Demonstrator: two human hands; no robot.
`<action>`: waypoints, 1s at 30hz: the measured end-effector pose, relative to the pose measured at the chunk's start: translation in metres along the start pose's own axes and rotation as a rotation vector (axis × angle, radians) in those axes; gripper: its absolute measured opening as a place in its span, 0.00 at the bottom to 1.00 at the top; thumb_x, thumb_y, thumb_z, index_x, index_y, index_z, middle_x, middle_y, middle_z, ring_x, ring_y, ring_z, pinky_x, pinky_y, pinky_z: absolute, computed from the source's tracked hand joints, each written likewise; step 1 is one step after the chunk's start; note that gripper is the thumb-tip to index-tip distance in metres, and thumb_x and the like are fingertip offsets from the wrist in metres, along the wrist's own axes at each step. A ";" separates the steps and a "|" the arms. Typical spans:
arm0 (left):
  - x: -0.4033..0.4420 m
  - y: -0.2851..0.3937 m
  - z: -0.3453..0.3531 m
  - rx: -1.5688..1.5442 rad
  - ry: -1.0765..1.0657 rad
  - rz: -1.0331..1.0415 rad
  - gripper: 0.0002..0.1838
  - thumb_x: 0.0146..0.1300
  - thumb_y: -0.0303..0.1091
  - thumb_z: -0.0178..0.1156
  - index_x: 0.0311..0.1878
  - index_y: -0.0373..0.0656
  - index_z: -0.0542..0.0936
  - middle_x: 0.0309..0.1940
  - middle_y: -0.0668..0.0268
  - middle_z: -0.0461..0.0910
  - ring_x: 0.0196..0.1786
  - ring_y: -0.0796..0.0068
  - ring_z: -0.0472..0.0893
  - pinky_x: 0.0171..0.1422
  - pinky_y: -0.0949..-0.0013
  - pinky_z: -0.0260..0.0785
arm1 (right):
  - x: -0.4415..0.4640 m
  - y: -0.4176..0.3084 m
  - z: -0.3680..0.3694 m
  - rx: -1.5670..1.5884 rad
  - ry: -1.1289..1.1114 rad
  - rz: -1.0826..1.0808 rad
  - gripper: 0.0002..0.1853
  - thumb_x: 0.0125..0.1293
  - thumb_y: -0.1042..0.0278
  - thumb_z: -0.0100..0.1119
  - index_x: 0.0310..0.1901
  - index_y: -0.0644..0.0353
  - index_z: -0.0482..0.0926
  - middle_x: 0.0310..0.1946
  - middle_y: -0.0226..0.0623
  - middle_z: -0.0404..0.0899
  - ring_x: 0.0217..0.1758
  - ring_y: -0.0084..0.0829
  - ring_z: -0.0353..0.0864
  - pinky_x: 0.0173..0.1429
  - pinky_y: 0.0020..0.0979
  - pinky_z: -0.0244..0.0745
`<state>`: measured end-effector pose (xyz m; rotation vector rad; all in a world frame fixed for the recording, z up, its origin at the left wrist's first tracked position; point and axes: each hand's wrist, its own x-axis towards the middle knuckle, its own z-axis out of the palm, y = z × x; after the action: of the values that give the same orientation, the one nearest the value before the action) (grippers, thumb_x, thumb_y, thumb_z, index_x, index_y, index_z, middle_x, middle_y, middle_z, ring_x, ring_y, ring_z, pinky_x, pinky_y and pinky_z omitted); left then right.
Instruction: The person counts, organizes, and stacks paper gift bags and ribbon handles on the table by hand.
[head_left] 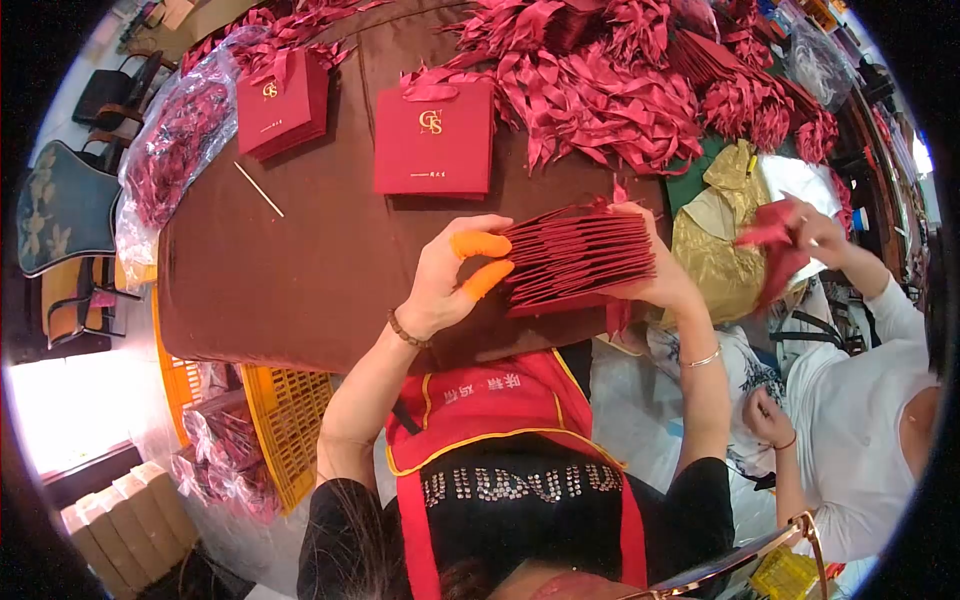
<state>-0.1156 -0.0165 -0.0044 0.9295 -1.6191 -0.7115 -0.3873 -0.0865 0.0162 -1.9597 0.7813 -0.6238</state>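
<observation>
A thick stack of flat red paper bags (580, 255) is held up above the front edge of the table, its layered edges facing me. My left hand (455, 265), with orange finger cots on thumb and forefinger, grips the stack's left end. Around the right end my right hand (660, 260) is wrapped; some of its fingers are hidden behind the bags. Just beyond, a pile of red gift bags (433, 140) with a gold logo and ribbon handles lies on the brown tablecloth (270, 290). Another pile of gift bags (282, 105) sits farther left.
A thin stick (259, 190) lies at the left. Heaps of red ribbon-handled bags (610, 105) cover the back right. A co-worker's hand (815, 235) at the right holds a red item over gold plastic (715, 225). A yellow crate (285, 420) stands below the table's left front.
</observation>
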 end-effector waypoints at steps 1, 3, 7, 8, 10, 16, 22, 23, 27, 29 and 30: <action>0.000 0.001 -0.002 0.011 -0.027 0.026 0.16 0.48 0.24 0.66 0.41 0.41 0.74 0.48 0.58 0.75 0.48 0.62 0.76 0.51 0.68 0.68 | -0.001 0.000 0.000 0.017 0.001 0.013 0.47 0.38 0.74 0.73 0.60 0.59 0.53 0.52 0.34 0.66 0.56 0.26 0.65 0.63 0.28 0.58; 0.001 0.005 -0.006 -0.015 -0.055 0.014 0.17 0.47 0.25 0.67 0.42 0.41 0.74 0.48 0.58 0.74 0.49 0.62 0.75 0.52 0.67 0.68 | -0.001 0.001 0.000 0.060 -0.006 0.038 0.47 0.38 0.74 0.73 0.60 0.59 0.53 0.52 0.34 0.66 0.56 0.26 0.65 0.63 0.28 0.58; 0.002 0.006 -0.009 -0.007 -0.094 0.029 0.21 0.44 0.27 0.69 0.43 0.42 0.73 0.50 0.58 0.74 0.51 0.62 0.74 0.54 0.66 0.67 | -0.003 0.007 0.002 0.129 0.000 0.096 0.51 0.33 0.73 0.75 0.61 0.59 0.53 0.53 0.35 0.63 0.59 0.28 0.62 0.64 0.30 0.57; 0.003 0.006 -0.008 -0.007 -0.095 0.029 0.21 0.44 0.27 0.69 0.43 0.42 0.73 0.50 0.58 0.74 0.51 0.62 0.74 0.54 0.66 0.67 | -0.003 0.008 0.002 0.129 0.001 0.096 0.51 0.33 0.73 0.75 0.61 0.59 0.53 0.53 0.35 0.63 0.59 0.28 0.62 0.64 0.30 0.57; 0.003 0.006 -0.007 -0.016 -0.080 0.036 0.22 0.43 0.28 0.70 0.43 0.42 0.74 0.50 0.58 0.74 0.51 0.61 0.75 0.54 0.66 0.67 | -0.003 0.008 0.001 0.116 -0.014 0.058 0.51 0.33 0.75 0.74 0.61 0.59 0.53 0.54 0.34 0.63 0.59 0.28 0.62 0.63 0.30 0.57; 0.001 0.007 -0.005 0.041 -0.066 0.038 0.21 0.43 0.29 0.70 0.42 0.43 0.74 0.49 0.58 0.74 0.49 0.61 0.75 0.53 0.66 0.68 | -0.003 0.008 0.002 0.162 -0.010 0.098 0.51 0.34 0.75 0.74 0.61 0.58 0.53 0.54 0.34 0.62 0.59 0.27 0.62 0.63 0.29 0.58; -0.001 0.003 -0.002 0.079 -0.031 0.058 0.19 0.45 0.28 0.69 0.42 0.43 0.74 0.48 0.58 0.75 0.48 0.62 0.76 0.52 0.66 0.68 | -0.003 0.008 0.002 0.118 -0.012 0.088 0.51 0.34 0.74 0.75 0.61 0.58 0.53 0.53 0.33 0.62 0.58 0.27 0.63 0.63 0.29 0.58; -0.001 0.003 -0.002 0.079 -0.029 0.058 0.19 0.45 0.28 0.69 0.42 0.43 0.74 0.48 0.58 0.75 0.48 0.62 0.76 0.52 0.66 0.68 | -0.003 0.008 0.002 0.117 -0.012 0.087 0.51 0.34 0.74 0.75 0.61 0.58 0.53 0.53 0.33 0.62 0.58 0.27 0.63 0.63 0.29 0.58; -0.003 0.001 -0.003 0.036 -0.037 0.028 0.22 0.45 0.29 0.69 0.44 0.43 0.74 0.50 0.57 0.74 0.49 0.62 0.75 0.54 0.65 0.67 | -0.002 0.008 0.002 0.082 -0.001 0.054 0.50 0.34 0.75 0.75 0.61 0.57 0.53 0.53 0.33 0.64 0.57 0.27 0.64 0.62 0.29 0.59; -0.006 -0.002 -0.002 0.004 -0.066 0.038 0.26 0.44 0.31 0.70 0.48 0.43 0.73 0.51 0.57 0.73 0.51 0.62 0.74 0.56 0.65 0.65 | -0.002 0.011 0.003 0.087 0.002 0.061 0.50 0.34 0.75 0.75 0.61 0.57 0.53 0.52 0.33 0.64 0.57 0.27 0.64 0.62 0.29 0.59; -0.007 -0.003 -0.001 -0.119 -0.072 -0.015 0.35 0.42 0.33 0.72 0.55 0.42 0.67 0.52 0.56 0.71 0.54 0.62 0.72 0.58 0.64 0.63 | -0.003 0.013 0.003 0.084 0.005 0.057 0.51 0.34 0.75 0.75 0.62 0.56 0.52 0.53 0.33 0.64 0.57 0.27 0.65 0.62 0.29 0.59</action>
<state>-0.1135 -0.0114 -0.0101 0.8386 -1.6153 -0.8510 -0.3905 -0.0878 0.0035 -1.8541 0.7994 -0.6182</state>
